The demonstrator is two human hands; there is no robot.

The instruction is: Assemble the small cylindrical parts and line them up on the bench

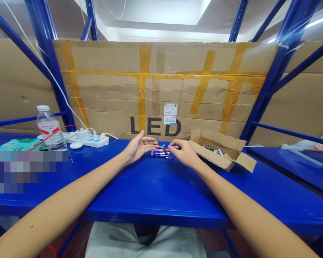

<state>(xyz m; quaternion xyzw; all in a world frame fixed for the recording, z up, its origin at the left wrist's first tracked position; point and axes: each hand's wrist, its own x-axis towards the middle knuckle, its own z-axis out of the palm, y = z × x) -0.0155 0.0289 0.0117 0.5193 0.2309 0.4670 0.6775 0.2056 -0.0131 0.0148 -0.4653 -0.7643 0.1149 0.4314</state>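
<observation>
Pretty bright shot, all overhead light: the ceiling panel far above the left hand and right hand is nearly blown out, and a tube light glares beyond them to the right. Shadows under the hands are soft and faint. The blue steel shelf has a mild sheen. Wide-angle distortion bends the blue uprights toward the edges, with streaky flare on the right, and a pixelated blur patch sits left of the hands.

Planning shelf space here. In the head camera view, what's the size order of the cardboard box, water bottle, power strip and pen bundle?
Cardboard box looks largest. Water bottle and power strip look alike, so I won't rank them. The pen bundle looks smallest.
</observation>
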